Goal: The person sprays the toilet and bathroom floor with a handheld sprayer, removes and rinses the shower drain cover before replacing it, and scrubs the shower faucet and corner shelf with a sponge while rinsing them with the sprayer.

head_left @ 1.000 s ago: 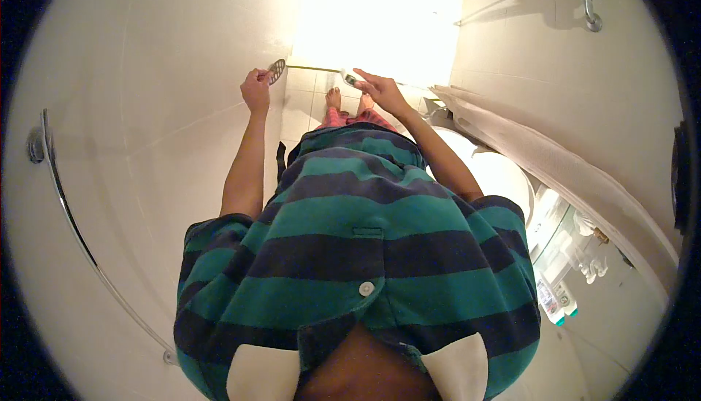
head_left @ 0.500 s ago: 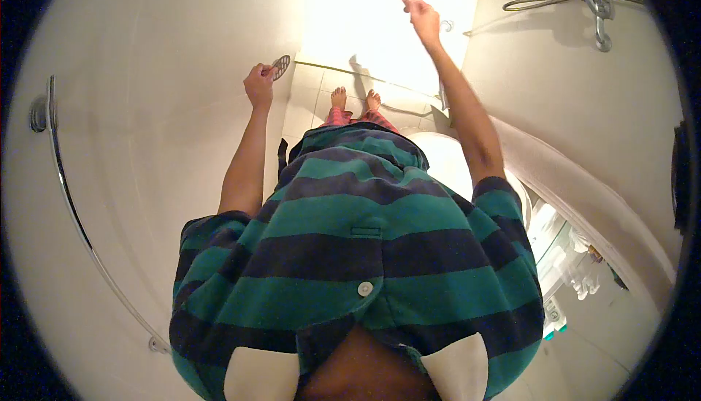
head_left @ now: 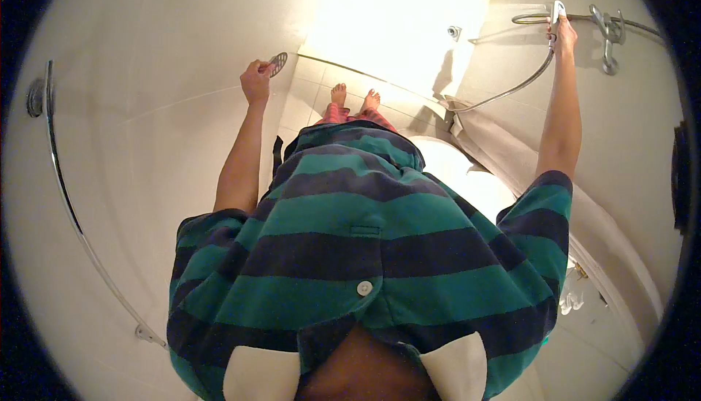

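Observation:
My left hand (head_left: 255, 82) is closed on a round, slotted drain cover (head_left: 277, 63), held by its edge beside the pale wall. On the right, my right hand (head_left: 564, 34) is wrapped round a hand shower (head_left: 559, 11) with a white and chrome head. A metal hose (head_left: 522, 87) hangs from the handle and curves down toward the floor. The hand shower is close to the wall-mounted chrome tap (head_left: 607, 32).
A chrome grab rail (head_left: 69, 196) runs along the left wall. A small round metal fitting (head_left: 454, 33) is on the glaring white surface ahead. Pale curtain-like fabric (head_left: 606, 233) hangs on the right. My bare feet stand on floor tiles (head_left: 310, 70).
My right hand has swung from the bright surface ahead to the right, beside the tap, with the hose now in view. My left hand keeps the drain cover almost in place.

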`<state>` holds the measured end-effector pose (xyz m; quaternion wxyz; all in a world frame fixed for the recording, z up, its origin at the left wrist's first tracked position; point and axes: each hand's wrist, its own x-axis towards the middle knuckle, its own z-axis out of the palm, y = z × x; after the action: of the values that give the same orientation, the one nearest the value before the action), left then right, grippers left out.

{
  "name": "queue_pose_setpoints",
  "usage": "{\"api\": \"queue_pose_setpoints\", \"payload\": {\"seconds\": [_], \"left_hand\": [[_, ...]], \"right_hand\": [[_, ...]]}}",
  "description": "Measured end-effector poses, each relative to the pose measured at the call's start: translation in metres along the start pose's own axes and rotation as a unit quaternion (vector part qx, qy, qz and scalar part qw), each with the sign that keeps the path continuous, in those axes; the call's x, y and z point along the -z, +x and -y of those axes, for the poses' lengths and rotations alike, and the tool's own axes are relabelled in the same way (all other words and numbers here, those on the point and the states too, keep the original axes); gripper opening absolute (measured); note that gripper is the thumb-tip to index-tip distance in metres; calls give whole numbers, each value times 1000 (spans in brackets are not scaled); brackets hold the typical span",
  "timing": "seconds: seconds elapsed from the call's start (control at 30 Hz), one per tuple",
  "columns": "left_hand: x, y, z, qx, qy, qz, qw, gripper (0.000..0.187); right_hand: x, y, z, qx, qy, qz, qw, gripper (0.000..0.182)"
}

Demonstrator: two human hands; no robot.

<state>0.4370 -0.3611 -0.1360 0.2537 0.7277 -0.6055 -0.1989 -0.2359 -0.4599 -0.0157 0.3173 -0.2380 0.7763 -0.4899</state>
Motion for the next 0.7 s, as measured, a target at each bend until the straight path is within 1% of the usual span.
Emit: {"api": "queue_pose_setpoints", "payload": {"seconds": [0.1,0.17,0.27,0.47,0.57,0.67,0.7], "left_hand": [[4,-1,-7,-1,-1,4,1000,13],[6,-3,-10,10,-13,1,1000,13],[1,-1,-1,-5,-14,-6,1000,12],[3,-3,-8,21,-35,-2,999,11],[4,-2,-9,27,-16,-3,999,12],[2,-1,-4,2,1,-5,1000,12],[2,-1,-4,7,2,0,1000,12]], "right_hand": [[15,14,1,-22,8,19,1000,31],[20,16,2,-18,2,33,999,31],[17,10,10,-23,-6,45,999,31],[2,11,15,-47,-41,64,996,33],[0,13,14,-56,-42,84,994,31],[-3,15,13,-58,-46,94,993,30],[-2,16,13,-58,-48,96,993,29]]}}
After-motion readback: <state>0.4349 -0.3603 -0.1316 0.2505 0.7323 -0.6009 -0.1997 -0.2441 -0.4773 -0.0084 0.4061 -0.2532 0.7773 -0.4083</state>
